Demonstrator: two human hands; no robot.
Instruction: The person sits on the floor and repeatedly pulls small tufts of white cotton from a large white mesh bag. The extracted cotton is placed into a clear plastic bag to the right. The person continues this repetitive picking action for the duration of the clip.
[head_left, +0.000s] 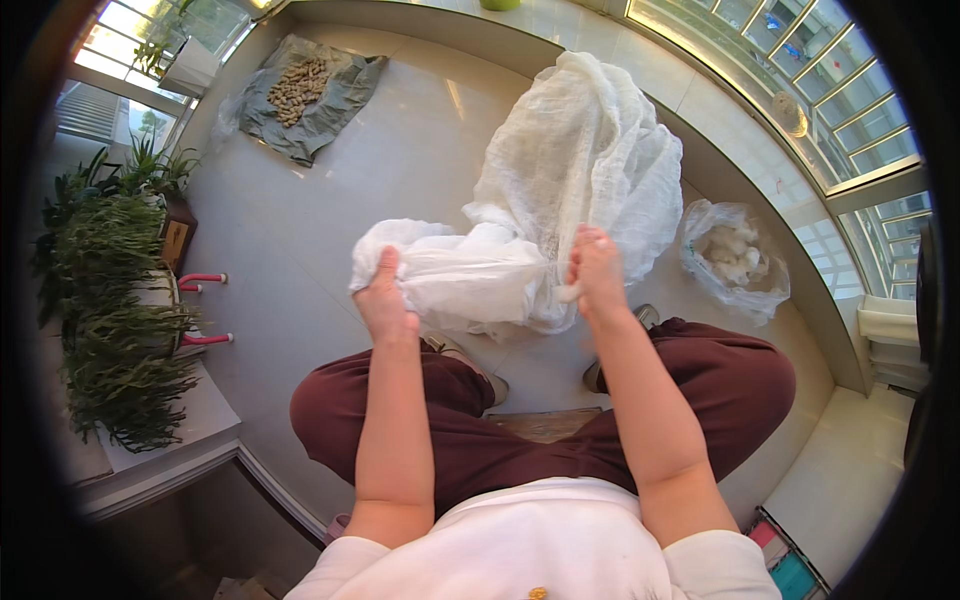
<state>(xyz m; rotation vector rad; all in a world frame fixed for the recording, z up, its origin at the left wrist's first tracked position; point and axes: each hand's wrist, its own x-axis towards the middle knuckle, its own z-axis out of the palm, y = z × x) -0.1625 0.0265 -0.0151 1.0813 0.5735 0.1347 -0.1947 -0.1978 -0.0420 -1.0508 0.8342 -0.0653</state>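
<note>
A large heap of white gauze cloth (577, 150), with fluffy wadding-like folds, lies on the floor before me. My left hand (386, 296) grips the bunched end of a long fold, its thumb lying on top. At the other end of this stretched fold (472, 274), my right hand (598, 274) is closed and slightly blurred. Thin white strands run from the cloth to its fingers, and a small white tuft (570, 292) shows just below them. To the right sits a clear plastic bag (772, 281) with white fibre fluff (733, 251) inside.
Peanuts in shells (296, 90) lie on a grey-green sheet (334, 124) at the far left. Potted plants (127, 285) and a stand with red legs (206, 339) line the left side. A raised ledge (720, 97) curves beneath windows. I sit on a low wooden stool (547, 425).
</note>
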